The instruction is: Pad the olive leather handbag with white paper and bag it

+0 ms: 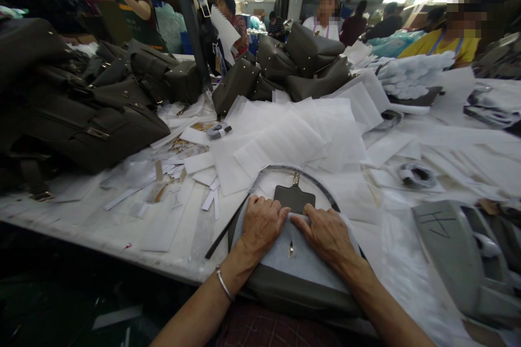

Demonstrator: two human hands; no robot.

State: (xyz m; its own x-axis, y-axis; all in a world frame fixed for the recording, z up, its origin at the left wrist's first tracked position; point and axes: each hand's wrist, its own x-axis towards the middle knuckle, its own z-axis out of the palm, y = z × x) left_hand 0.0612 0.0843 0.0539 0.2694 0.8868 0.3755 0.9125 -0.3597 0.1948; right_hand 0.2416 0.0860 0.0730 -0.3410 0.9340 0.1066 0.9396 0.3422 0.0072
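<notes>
An olive-grey handbag (301, 284) lies at the table's front edge, against my lap. A pale, thin sheet (280, 268) covers its upward side, with a small metal fitting (291, 249) showing through a slit. My left hand (262, 222) is closed over the sheet's far edge, fingers curled and thumb pointing inward. Opposite it, my right hand (328, 230) grips the same edge, the thumbs close together but apart. Just beyond them a dark tab (295, 198) with a metal clasp lies flat. A wrapped handle (313, 169) arches around it. My fingertips are hidden beneath the edge.
Finished-looking bags are piled at left (118, 114) and at the back (301, 54). White sheets (293, 130) spread across the table (179, 257). Paper scraps (163, 187) lie left, a coiled strap (417, 174) right. A grey machine-like casing (445, 249) stands near right. Several people work beyond.
</notes>
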